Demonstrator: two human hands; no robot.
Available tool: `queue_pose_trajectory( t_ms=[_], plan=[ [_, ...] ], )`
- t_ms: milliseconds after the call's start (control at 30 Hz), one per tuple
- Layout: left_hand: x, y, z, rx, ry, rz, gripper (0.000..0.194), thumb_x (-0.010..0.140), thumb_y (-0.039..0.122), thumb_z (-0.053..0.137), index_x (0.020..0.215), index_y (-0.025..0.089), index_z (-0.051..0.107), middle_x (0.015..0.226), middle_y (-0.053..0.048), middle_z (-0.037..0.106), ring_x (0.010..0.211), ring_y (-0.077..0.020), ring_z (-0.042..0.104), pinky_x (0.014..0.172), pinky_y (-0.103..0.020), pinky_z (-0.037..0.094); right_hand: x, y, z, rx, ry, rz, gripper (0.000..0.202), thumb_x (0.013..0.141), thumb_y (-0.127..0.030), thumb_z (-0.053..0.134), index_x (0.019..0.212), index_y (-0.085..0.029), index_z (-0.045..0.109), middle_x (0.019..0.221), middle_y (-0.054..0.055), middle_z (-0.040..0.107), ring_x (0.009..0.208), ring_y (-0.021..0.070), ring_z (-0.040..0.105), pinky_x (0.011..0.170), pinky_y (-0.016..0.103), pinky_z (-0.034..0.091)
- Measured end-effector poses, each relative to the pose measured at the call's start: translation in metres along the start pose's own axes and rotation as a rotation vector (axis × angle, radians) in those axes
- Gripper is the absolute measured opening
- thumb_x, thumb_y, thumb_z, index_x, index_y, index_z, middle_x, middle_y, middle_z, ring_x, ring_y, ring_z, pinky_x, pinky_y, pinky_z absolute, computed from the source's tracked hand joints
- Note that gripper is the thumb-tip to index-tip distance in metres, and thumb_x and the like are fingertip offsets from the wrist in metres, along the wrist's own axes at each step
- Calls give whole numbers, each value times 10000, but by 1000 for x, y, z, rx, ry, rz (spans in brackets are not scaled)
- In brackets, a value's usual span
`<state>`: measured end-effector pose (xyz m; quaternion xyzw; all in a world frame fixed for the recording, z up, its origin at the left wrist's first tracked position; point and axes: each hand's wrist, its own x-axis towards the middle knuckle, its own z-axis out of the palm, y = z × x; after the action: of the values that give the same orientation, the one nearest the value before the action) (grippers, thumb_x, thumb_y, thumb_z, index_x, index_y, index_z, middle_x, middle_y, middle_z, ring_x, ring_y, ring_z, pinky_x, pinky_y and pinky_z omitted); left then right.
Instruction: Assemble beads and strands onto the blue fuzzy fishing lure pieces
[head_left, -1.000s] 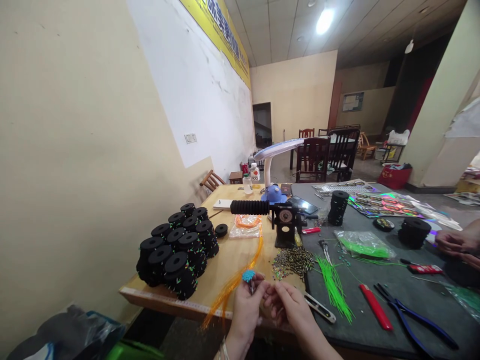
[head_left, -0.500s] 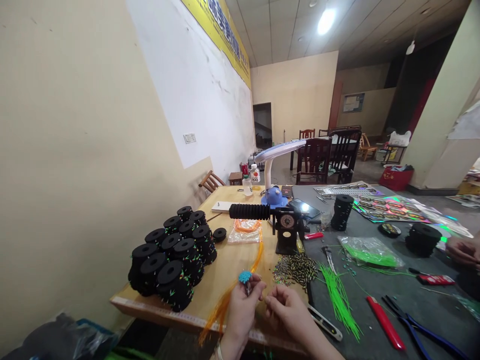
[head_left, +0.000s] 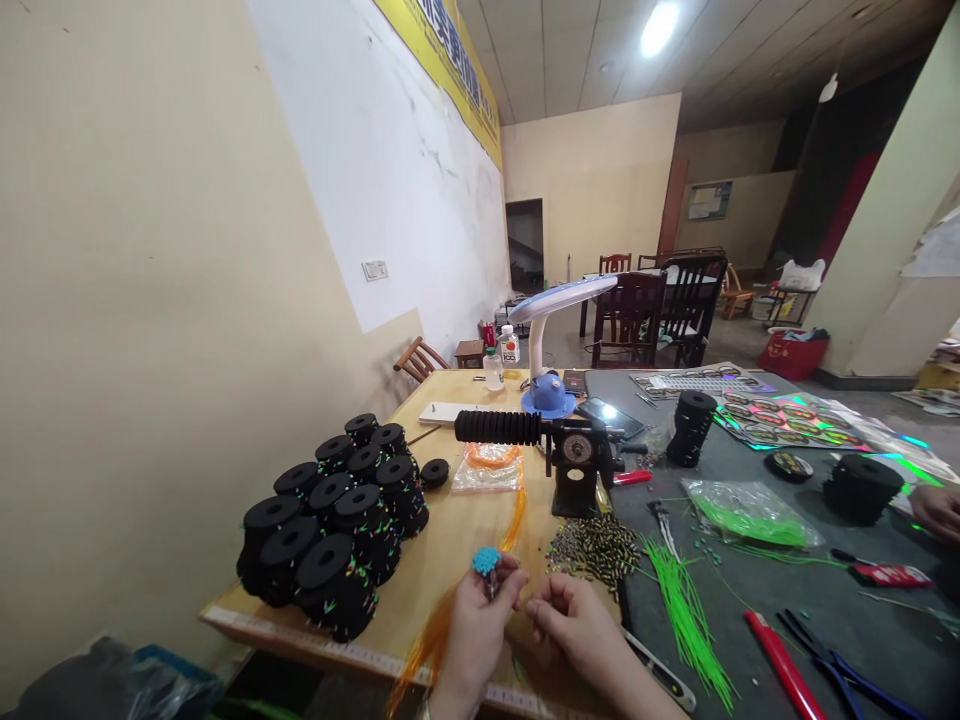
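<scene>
A small bundle with a turquoise, bead-like cluster on top [head_left: 486, 560] stands up out of my left hand [head_left: 480, 620], whose fingers are closed around its stem. Beside it, my right hand [head_left: 574, 615] pinches thumb against forefinger, close to the left fingertips. Whatever lies in that pinch is too small to make out. Long orange strands [head_left: 427, 640] hang over the table edge just left of my left hand. Beyond my right hand lies a pile of small dark-and-yellow pieces [head_left: 596, 550].
Stacks of black foam spools [head_left: 330, 565] stand at left. A black winding device [head_left: 576, 465] and a blue lamp [head_left: 549, 395] are ahead. On the grey mat are green strands [head_left: 686, 620], a red-handled tool [head_left: 780, 660] and pliers [head_left: 832, 660]. Another person's hand [head_left: 937, 510] is at far right.
The view has shifted slightly, with the spools appearing lower and further left. Both my hands keep nearly the same pose, close together.
</scene>
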<state>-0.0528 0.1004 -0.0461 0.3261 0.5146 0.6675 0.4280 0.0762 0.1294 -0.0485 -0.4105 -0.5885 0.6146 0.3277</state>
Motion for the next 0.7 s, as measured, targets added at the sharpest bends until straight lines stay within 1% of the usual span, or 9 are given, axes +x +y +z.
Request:
queue_pose_trajectory(
  t_ms=[67,133,267,300,367,467,567,633,700],
  plan=[
    [0,-2,-1,9,-29,-5,337,573,332,837,772,127,659,654,1,662,556,-113,569,550,-220,480,2,-4,0,-5,25,-24,215,670,-373,613,603,-190,522,485,-29,566,476,111,492,504,229,343],
    [1,-2,-2,30,-45,-9,338,586,346,829,780,125,660,662,-11,671,577,-127,586,561,-229,489,2,-8,-1,29,12,-29,204,657,-365,625,630,-178,546,518,-21,591,506,119,520,526,230,364],
    [5,1,-2,69,-34,-3,320,598,340,820,774,125,660,629,-4,657,554,-126,579,558,-234,486,0,-4,-2,109,-58,57,232,614,-307,638,791,-169,582,586,-22,641,474,108,506,481,217,361],
    [6,2,-2,75,-27,1,317,595,335,821,769,125,660,626,-1,653,543,-120,570,552,-231,481,0,-2,-2,100,-68,74,218,612,-299,633,781,-171,579,569,-27,631,457,105,492,465,215,351],
    [8,3,-1,78,-16,10,315,585,325,824,764,124,660,628,1,650,533,-113,558,544,-226,476,2,1,-1,66,-61,69,151,625,-308,617,685,-187,550,519,-36,594,428,102,465,445,217,334],
    [9,3,0,62,-17,13,319,583,326,823,772,128,660,639,1,652,555,-118,562,552,-227,480,7,-1,0,32,-12,4,189,653,-347,613,599,-204,502,495,-31,576,447,113,481,466,227,343],
    [7,3,-1,57,-50,0,318,597,338,816,781,130,659,650,-6,660,581,-131,579,576,-239,493,10,-8,-1,24,22,-9,211,653,-373,623,602,-198,515,511,-20,597,483,126,514,496,233,359],
    [7,5,-1,63,-58,-7,316,602,342,814,782,133,661,655,-12,667,598,-142,595,585,-246,498,10,-11,-2,48,7,2,199,635,-362,639,635,-188,541,546,-13,625,506,128,536,508,229,367],
    [9,6,0,69,-41,-9,319,592,343,819,776,135,663,657,-14,669,596,-143,599,579,-244,497,8,-11,-2,84,-30,32,199,615,-328,660,714,-181,571,594,-10,659,519,123,550,511,221,374]
  ],
)
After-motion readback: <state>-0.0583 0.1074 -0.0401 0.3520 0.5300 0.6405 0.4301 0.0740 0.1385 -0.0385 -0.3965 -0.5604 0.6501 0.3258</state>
